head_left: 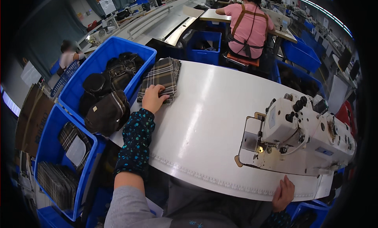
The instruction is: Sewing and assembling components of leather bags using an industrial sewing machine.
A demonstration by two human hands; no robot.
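Note:
A stack of brown-and-black plaid fabric pieces (162,76) lies at the far left of the white sewing table (204,121). My left hand (154,98) is on the stack's near edge, its fingers closed on the plaid fabric; how many layers they grip I cannot tell. My right hand (283,193) rests at the table's front edge, holding nothing I can see, its fingers loosely bent and a little apart. Beyond it, on the right side of the table, stands a white sewing machine (291,127), its small lamp lit near the needle.
A blue bin (114,40) with dark caps (108,113) stands left of the stack. Another blue bin (94,143) nearer me holds plaid pieces (59,184). A printed ruler strip (220,182) runs along the table's front. Ahead sits a co-worker in pink (250,31).

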